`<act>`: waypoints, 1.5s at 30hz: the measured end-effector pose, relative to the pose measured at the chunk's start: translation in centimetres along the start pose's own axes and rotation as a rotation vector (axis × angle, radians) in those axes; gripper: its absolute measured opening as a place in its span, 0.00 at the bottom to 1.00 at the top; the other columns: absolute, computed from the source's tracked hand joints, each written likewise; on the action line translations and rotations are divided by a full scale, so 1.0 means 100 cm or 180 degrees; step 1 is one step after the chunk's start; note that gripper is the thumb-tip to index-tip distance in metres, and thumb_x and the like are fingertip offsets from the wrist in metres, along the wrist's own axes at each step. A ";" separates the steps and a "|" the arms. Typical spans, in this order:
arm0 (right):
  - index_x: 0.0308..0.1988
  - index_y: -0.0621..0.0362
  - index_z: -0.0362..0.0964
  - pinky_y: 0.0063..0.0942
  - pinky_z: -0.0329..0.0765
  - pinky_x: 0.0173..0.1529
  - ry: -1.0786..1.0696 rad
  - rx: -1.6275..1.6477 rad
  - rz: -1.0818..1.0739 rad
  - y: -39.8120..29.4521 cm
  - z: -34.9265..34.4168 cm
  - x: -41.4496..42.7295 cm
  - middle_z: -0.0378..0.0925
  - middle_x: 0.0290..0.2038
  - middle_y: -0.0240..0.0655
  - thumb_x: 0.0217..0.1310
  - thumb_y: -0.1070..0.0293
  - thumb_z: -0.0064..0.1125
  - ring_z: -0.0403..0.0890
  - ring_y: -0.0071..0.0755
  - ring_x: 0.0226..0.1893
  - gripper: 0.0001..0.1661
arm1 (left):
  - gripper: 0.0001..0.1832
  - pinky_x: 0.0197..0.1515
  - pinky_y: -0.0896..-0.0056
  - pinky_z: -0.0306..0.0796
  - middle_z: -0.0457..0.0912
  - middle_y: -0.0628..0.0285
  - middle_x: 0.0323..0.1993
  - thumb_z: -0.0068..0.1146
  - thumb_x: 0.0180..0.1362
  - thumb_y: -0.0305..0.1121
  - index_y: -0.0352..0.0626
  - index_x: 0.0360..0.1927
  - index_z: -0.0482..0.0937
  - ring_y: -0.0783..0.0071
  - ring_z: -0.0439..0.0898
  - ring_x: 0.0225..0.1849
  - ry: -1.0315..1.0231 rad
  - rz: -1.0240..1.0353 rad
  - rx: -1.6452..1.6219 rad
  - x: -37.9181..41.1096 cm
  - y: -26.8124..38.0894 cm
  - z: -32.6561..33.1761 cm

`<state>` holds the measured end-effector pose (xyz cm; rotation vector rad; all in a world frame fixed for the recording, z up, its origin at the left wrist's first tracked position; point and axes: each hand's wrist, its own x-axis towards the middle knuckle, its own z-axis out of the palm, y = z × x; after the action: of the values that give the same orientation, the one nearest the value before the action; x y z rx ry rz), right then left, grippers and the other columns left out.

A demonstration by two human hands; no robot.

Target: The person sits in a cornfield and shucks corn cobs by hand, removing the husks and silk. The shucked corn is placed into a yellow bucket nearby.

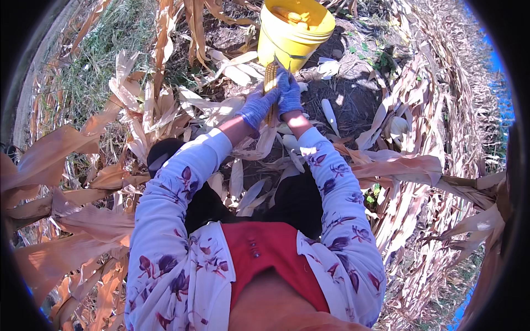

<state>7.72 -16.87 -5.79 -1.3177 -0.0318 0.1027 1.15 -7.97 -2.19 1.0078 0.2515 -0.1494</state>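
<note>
An ear of yellow corn (271, 76) is held between my two gloved hands, its rows of kernels bare along the upper part. My left hand (257, 104), in a grey knit glove, wraps the ear from the left. On the right side, my right hand (288, 92) grips near its top, where a dark husk tip sticks up between the fingers. The hands hide part of the ear. Just beyond them stands a yellow plastic bucket (281, 45), tilted in view, with husked corn ears (290, 16) inside and a wire handle hanging at its front.
Loose pale husks (236, 70) litter the soil around the bucket. Dry corn stalks (91, 194) with broad leaves reach in from the left, and another stalk (455, 182) crosses at right. Flattened stalks (447, 95) lie along the right side. Green grass (112, 45) grows at upper left.
</note>
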 end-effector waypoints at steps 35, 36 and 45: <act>0.44 0.61 0.66 0.34 0.74 0.33 -0.0534 0.0477 0.2425 0.026 -0.051 0.019 0.73 0.34 0.39 0.53 0.61 0.58 0.75 0.35 0.31 0.21 | 0.40 0.57 0.61 0.62 0.70 0.54 0.49 0.67 0.36 0.25 0.44 0.57 0.62 0.60 0.67 0.55 -0.1806 0.2539 0.3396 -0.027 -0.012 -0.014; 0.44 0.62 0.66 0.33 0.74 0.34 -0.0488 0.0154 0.2211 0.022 -0.050 0.017 0.73 0.34 0.39 0.53 0.61 0.58 0.75 0.35 0.31 0.22 | 0.41 0.56 0.61 0.63 0.70 0.54 0.49 0.68 0.35 0.26 0.44 0.57 0.61 0.60 0.68 0.54 -0.1721 0.2057 0.3208 -0.035 -0.008 -0.012; 0.39 0.62 0.67 0.30 0.72 0.26 0.0271 -0.0209 0.1554 -0.001 0.010 -0.001 0.73 0.27 0.35 0.47 0.62 0.63 0.74 0.32 0.21 0.21 | 0.48 0.51 0.67 0.68 0.73 0.51 0.47 0.73 0.31 0.39 0.35 0.56 0.57 0.63 0.74 0.48 0.0177 0.0259 0.1916 -0.010 -0.061 -0.035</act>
<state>7.51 -15.99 -5.40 -1.3721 0.3633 0.4631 -1.79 -8.22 -8.65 1.6196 0.2195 -0.1250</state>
